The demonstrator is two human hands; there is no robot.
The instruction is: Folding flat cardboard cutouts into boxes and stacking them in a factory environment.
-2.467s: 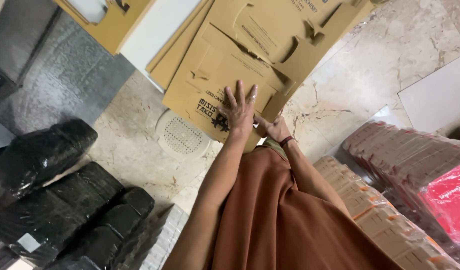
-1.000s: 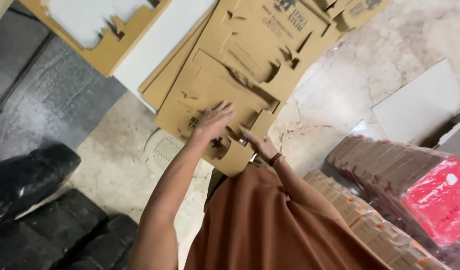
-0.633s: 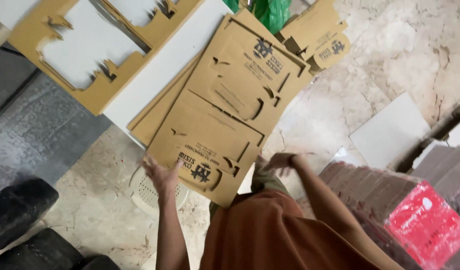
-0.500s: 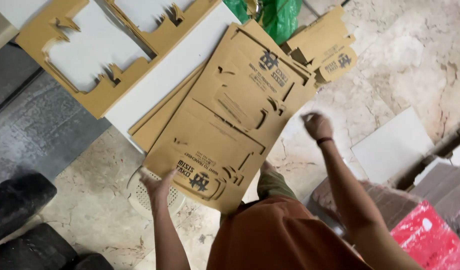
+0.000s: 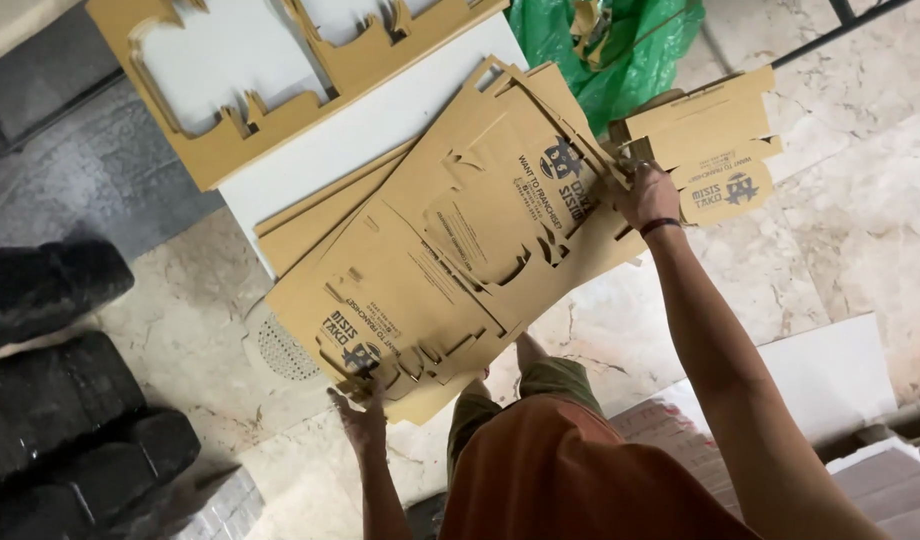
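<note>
A stack of brown die-cut cardboard sheets (image 5: 450, 250) with dark printed marks lies slanted over the floor and a white board (image 5: 380, 120). My left hand (image 5: 360, 415) grips the near lower corner of the top sheet. My right hand (image 5: 645, 195) is stretched out to the far upper edge of the same stack, fingers closed on the cardboard beside a folded cardboard box piece (image 5: 715, 150). My orange shirt (image 5: 570, 470) fills the bottom of the view.
A cardboard offcut frame (image 5: 250, 120) lies on the white board at top left. A green plastic bag (image 5: 630, 50) sits at the top. Black wrapped bundles (image 5: 60, 400) lie at left, a round floor drain (image 5: 285, 350) under the stack, a white slab (image 5: 830, 370) at right.
My right hand has reached from near my body out to the far edge of the cardboard stack. My left hand stays at the near corner. The view has shifted, showing more of the stack.
</note>
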